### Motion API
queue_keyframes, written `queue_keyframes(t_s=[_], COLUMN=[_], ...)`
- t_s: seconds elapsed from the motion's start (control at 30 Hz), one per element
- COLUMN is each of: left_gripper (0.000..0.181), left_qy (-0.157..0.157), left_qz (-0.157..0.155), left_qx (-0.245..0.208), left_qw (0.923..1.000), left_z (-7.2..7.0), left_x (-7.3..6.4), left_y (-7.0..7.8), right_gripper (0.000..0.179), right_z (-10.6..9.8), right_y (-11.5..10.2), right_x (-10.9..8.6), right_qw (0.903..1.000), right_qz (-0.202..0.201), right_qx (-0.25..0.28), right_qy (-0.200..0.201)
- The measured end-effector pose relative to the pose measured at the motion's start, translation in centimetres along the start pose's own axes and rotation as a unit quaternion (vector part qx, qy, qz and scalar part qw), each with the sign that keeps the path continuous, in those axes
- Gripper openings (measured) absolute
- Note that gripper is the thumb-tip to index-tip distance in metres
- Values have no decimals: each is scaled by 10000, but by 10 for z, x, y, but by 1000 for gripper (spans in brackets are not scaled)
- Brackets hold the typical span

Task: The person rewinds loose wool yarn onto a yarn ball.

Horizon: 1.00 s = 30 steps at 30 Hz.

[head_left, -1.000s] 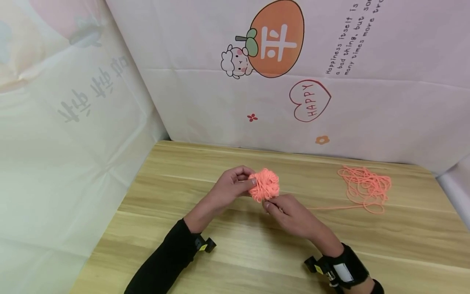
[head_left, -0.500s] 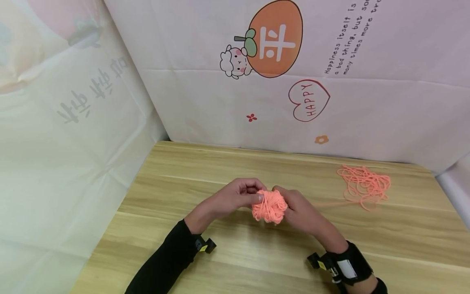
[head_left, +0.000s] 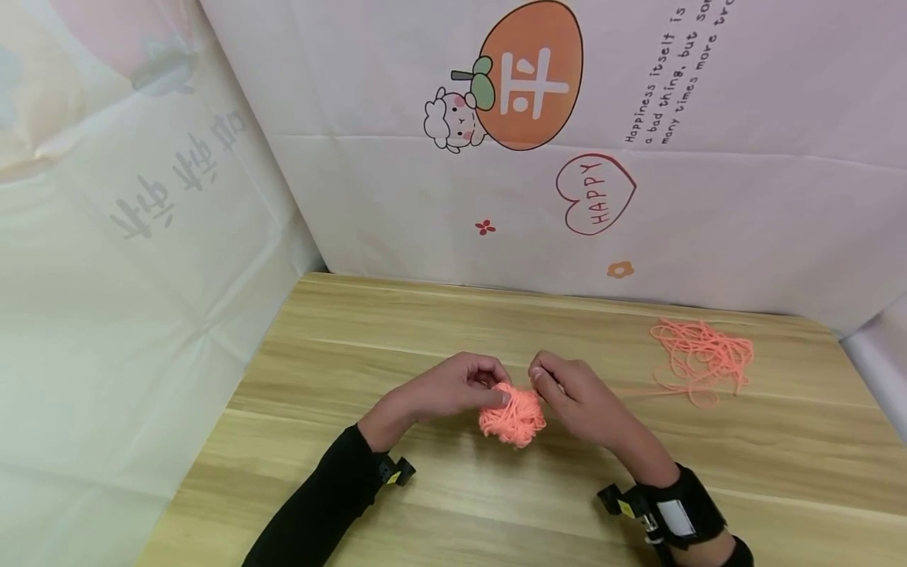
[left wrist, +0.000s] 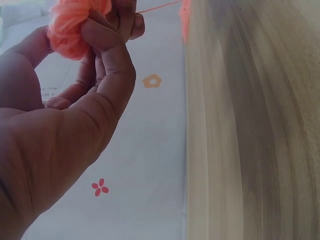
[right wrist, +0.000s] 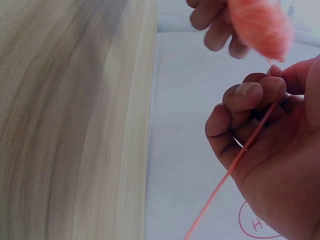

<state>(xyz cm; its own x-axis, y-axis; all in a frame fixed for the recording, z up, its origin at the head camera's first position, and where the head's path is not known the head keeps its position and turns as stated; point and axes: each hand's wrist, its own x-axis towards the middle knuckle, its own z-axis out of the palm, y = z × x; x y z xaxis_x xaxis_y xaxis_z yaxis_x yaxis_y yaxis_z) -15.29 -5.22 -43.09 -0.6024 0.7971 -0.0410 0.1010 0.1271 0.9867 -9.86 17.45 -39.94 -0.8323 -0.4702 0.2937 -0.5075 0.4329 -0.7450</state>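
My left hand (head_left: pixel 453 387) grips a coral-orange ball of yarn (head_left: pixel 516 417) between thumb and fingers, above the middle of the table. Close to its right side, my right hand (head_left: pixel 575 394) pinches a single yarn strand (right wrist: pixel 215 192). In the right wrist view that strand runs from the ball through the curled fingers and out across the palm. The left wrist view shows the ball (left wrist: pixel 75 30) held at the fingertips. From the right hand the strand leads to a loose heap of the same yarn (head_left: pixel 705 353) lying on the right of the table.
The wooden table (head_left: pixel 397 512) has a pale wood-grain top. Behind it hangs a white cloth (head_left: pixel 383 197) with printed drawings and text, and another white cloth (head_left: pixel 177 354) covers the left side. Black straps with small cameras sit on both wrists.
Both hands have shifted nearer, and the ball has come lower with them. My right hand has circled from below the ball, behind it, to its upper right. The loose strand shifted.
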Motion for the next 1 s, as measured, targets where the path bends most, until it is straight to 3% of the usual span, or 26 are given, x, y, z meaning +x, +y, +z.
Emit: queue_keyframes(t_s=[0.17,0.37,0.7,0.87,1.0], left_gripper=[12,12,17,16,16], left_qy=[311,1083,2229,2532,2600], left_qz=[-244,-628,-578,-421,-251], left_qx=[326,628,11,-154,-452], left_qw=[9987,9901,9731,9664,9642], left_z=[1,1,-4,-4,-4], left_x=[-1,-2,4,5,6], left_y=[-2,1,-3,-3,-2], right_gripper=[23,22,26,29,31], right_z=[0,2,8,14,22], right_y=[-6,-14,-18,-13,5], right_x=[1,1,3,3,1], right_qw=[10000,9998,9998,9997,9994], right_qz=[2,158,115,102,125], right_qx=[-5,-71,-117,-128,-235], right_qy=[-6,-84,-151,-178,-232])
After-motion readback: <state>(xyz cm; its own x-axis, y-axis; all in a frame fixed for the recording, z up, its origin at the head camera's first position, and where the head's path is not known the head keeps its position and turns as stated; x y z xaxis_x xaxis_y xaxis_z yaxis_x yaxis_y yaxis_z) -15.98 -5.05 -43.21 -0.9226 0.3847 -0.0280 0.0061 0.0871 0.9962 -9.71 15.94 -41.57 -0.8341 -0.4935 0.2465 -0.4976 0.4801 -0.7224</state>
